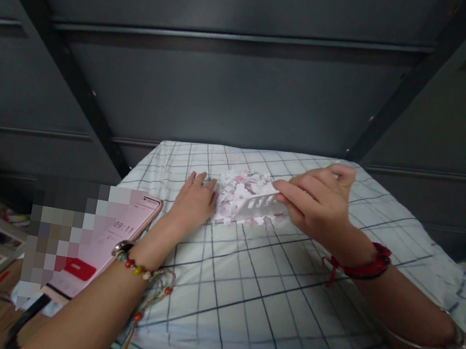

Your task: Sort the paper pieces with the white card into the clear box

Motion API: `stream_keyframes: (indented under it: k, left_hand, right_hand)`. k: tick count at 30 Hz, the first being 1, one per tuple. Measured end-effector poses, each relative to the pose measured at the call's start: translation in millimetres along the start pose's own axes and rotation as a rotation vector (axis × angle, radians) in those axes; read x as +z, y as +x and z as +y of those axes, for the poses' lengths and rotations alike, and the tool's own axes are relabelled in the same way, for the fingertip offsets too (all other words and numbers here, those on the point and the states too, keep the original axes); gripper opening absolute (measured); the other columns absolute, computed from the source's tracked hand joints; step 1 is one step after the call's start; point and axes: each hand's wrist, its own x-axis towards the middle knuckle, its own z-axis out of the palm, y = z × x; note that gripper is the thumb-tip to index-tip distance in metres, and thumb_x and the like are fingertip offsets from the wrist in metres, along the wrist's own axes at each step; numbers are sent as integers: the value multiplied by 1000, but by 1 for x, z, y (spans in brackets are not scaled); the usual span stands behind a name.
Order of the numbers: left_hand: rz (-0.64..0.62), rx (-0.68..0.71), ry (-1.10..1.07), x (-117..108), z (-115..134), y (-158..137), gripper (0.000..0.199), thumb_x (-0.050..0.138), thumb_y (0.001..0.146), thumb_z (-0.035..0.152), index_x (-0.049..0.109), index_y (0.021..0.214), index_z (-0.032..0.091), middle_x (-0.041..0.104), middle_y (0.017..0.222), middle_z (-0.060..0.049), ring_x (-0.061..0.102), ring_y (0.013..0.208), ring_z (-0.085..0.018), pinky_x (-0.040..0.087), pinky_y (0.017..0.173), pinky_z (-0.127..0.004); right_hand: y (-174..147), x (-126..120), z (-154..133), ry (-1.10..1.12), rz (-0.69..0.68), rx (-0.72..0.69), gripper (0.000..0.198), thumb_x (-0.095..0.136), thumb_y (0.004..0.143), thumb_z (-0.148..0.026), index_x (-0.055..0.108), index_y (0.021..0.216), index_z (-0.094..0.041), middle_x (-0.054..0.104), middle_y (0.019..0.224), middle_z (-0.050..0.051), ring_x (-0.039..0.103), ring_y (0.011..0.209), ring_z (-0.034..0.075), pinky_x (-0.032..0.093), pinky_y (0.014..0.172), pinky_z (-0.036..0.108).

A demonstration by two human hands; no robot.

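"Holding something, is the right hand (319,196)?"

"Yes. Its fingers pinch the upper edge of a white slotted piece (263,209), slanted at the paper (242,184); whether those touch is unclear."

"Where's the paper?"

"On the checked cloth (245,263), between both hands, floral and partly covered."

"And the left hand (196,201)?"

"Loosely extended, gripping nothing, at the paper's left edge. A phone (101,242) lies nearby."
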Motion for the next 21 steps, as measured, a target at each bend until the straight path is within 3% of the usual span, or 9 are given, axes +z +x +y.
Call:
stream_keyframes:
  k: [8, 13, 21]
  left_hand:
    - [12, 7, -47, 0, 2, 0, 40, 34, 90, 23, 49, 121, 3, 45, 131, -22, 34, 127, -32, 21, 108, -47]
    - [20, 16, -84, 1, 1, 0, 39, 33, 89, 24, 50, 120, 6, 47, 130, -20, 35, 127, -33, 22, 106, -50]
    - [18, 45, -94, 3, 0, 0, 40, 33, 89, 26, 51, 119, 6, 50, 125, -20, 34, 127, -32, 21, 107, -47]
  right_hand:
    - [4, -5, -1, 52, 57, -53, 20, 46, 87, -26, 63, 77, -23, 58, 59, -3, 45, 60, 12, 27, 73, 36]
    - [3, -6, -2, 60, -25, -32, 21, 45, 87, -26, 64, 79, -24, 59, 61, -3, 46, 63, 13, 27, 74, 37]
    - [4, -7, -1, 53, 11, -28, 23, 43, 88, -27, 63, 77, -23, 59, 60, -3, 46, 61, 13, 27, 73, 36]
